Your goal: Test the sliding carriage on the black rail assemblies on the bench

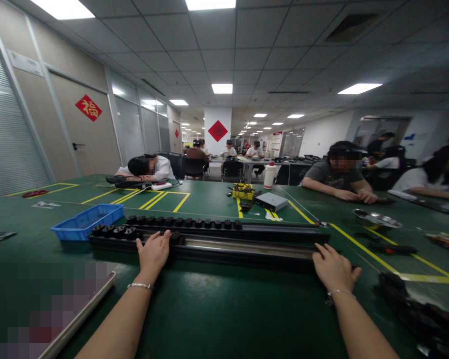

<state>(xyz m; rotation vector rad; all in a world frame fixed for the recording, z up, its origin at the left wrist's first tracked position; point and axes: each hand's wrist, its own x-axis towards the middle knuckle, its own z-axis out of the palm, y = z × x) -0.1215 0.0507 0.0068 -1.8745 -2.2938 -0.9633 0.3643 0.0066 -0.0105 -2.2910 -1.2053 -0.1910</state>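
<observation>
Two long black rails lie side by side across the green table [224,309]. The far rail [277,230] carries a row of several black round parts [189,223] along its left half. In the near rail [247,248], a metal strip shows in the channel, and several black parts [114,231] sit at its left end. My left hand [154,252] rests on the near rail just right of these parts, fingers spread. At the right end of the near rail is my right hand [333,267], its fingers apart, touching the rail's end.
A blue tray [88,222] stands at the rails' left end. Black parts [419,309] lie at the lower right, a metal bowl [377,219] further back. Beyond the rails are a grey box [271,201] and a white bottle [269,176]. People sit around the table.
</observation>
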